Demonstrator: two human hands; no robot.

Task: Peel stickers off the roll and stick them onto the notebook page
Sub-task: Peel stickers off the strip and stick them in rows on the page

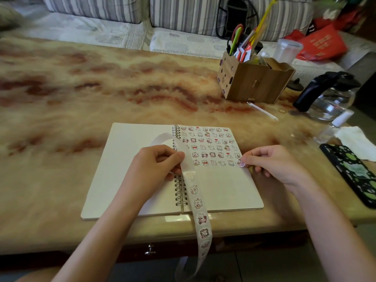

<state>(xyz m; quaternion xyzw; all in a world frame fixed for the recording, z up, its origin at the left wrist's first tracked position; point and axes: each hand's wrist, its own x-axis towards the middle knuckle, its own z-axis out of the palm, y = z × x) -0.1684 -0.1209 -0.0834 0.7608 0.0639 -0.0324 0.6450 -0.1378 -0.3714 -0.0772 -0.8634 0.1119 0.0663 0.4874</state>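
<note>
Sticker strip (pixel 198 202) drapes from the left hand (pixel 160 161), which pinches it over the spiral binding (pixel 180 190) at frame centre, and trails off the table edge (pixel 244 226). At the right page's (pixel 223 186) edge, the right hand (pixel 270 161) pinches one round sticker (pixel 240 163). Placed there, it could overhang the page, or crowd the sticker rows (pixel 209 145) and break alignment.

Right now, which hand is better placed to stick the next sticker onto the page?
The right hand: it pinches a peeled sticker at the edge of the notebook page. The left hand only holds the sticker strip.
</note>
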